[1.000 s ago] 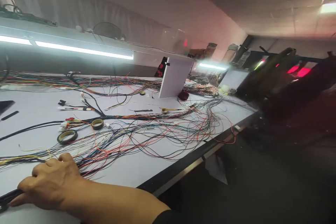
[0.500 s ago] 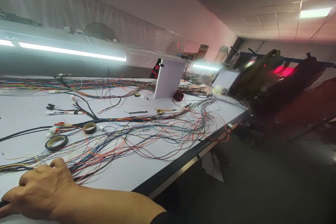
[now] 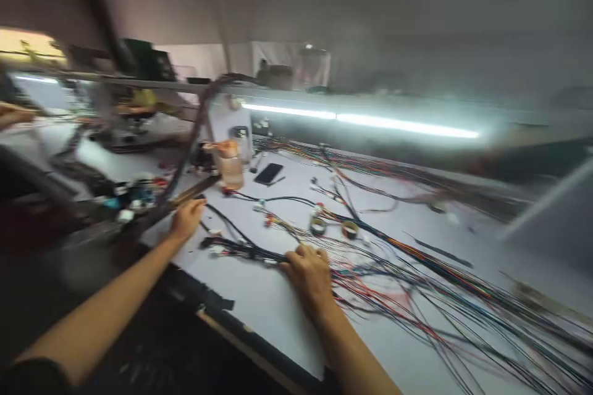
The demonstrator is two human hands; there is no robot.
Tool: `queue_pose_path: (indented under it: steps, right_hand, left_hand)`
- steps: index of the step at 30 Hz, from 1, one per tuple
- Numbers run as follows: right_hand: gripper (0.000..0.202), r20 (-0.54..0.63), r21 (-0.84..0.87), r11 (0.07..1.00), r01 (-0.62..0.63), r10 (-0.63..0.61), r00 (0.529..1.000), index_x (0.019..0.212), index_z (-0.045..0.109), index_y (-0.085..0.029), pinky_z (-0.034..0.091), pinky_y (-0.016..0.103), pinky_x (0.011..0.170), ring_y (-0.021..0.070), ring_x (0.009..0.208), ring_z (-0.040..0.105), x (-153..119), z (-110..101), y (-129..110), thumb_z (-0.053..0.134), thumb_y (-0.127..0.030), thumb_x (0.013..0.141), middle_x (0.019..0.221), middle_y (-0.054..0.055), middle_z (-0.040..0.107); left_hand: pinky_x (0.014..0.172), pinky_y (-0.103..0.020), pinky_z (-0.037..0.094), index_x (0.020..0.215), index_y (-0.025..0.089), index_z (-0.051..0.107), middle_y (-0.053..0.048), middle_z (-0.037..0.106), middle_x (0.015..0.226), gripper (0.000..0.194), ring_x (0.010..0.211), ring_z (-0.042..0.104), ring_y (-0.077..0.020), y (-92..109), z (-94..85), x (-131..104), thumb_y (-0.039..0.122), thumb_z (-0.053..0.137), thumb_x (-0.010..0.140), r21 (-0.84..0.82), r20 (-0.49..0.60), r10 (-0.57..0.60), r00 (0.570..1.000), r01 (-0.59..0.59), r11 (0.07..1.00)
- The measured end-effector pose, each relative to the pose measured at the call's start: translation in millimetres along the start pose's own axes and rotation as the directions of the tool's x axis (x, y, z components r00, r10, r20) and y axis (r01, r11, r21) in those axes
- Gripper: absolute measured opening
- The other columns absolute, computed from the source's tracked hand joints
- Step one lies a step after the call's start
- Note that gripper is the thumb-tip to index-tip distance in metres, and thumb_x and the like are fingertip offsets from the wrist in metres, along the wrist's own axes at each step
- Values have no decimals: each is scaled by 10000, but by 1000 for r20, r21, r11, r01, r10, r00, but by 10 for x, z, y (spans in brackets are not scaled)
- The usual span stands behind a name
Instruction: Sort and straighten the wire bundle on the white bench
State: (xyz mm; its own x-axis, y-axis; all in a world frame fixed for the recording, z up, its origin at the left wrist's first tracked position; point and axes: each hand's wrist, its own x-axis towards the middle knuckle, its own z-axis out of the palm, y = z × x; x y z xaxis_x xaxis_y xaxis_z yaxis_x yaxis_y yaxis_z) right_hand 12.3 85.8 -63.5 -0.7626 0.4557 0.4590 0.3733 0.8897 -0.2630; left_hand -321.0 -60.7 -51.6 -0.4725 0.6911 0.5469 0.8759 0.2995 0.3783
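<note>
Harness of black-sleeved wires lies along the near part of the white counter, with small white and red connectors clustered at its left end. The right hand rests over this harness, its fingers curled down and closed around it; loose red, blue and black wires fan out beyond that hand toward the lower right. A slim black cable branch rises from the harness toward the left hand, whose fingers are pinched on its end near the counter's left edge, though blur softens the detail there.

Behind the right hand, two ring-shaped rolls of dark tape lie side by side, just apart. Next to them passes a second dark wire bundle with orange strands, slanting down to the right, and a thin, dark, blade-like strip lies behind that bundle. Farther back, a flat black phone lies near a translucent orange-topped container, which stands upright. A long white tube light shines above the multicoloured wires at the counter's rear. At the far left, another person's hand shows, blurred.
</note>
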Motion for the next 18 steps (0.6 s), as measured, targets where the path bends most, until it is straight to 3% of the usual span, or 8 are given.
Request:
queue_pose_path:
  steps: [2, 5, 8, 13, 18]
  right_hand:
    - [88, -41, 16, 999, 47, -46, 998, 870, 658, -236, 297, 360, 821, 184, 843, 545, -32, 1, 4, 708, -304, 845, 841, 17, 610]
    - [63, -60, 10, 997, 79, -78, 995, 896, 655, -236, 294, 367, 820, 184, 837, 550, -91, -8, 5, 643, -297, 894, 841, 23, 604]
    - [99, -45, 5, 997, 77, -77, 996, 922, 652, -240, 296, 375, 826, 187, 841, 555, -118, 3, 14, 587, -313, 929, 851, 24, 599]
    - [221, -63, 16, 996, 88, -87, 994, 964, 652, -241, 293, 381, 829, 193, 841, 549, -116, 30, 37, 472, -368, 982, 879, 42, 607]
    - [199, -15, -8, 997, 73, -73, 997, 982, 652, -245, 287, 370, 847, 184, 851, 545, -107, -18, 16, 485, -353, 980, 897, 34, 611]
  left_hand:
    - [862, -429, 501, 1097, 129, 588, -85, 607, 1074, 315, 970, 596, -208, -264, -105, -82, 375, 540, 907, 48, -96, -197, 976, 202, 978]
    - [936, -456, 461, 1088, 135, 602, -99, 610, 1116, 290, 1049, 579, -214, -411, 18, -33, 354, 541, 908, 29, -143, -348, 927, 355, 934]
    - [994, -487, 413, 1127, 139, 592, -112, 576, 1213, 311, 1157, 526, -240, -475, 119, 81, 351, 549, 903, -11, -133, -425, 895, 427, 904]
    - [976, -489, 427, 1171, 140, 576, -116, 576, 1218, 363, 1120, 551, -239, -670, 76, 208, 383, 544, 903, -47, -67, -539, 840, 537, 842]
    - [930, -463, 464, 1133, 146, 592, -104, 593, 1169, 352, 1059, 575, -225, -762, 65, 311, 399, 566, 889, -42, 14, -562, 827, 562, 826]
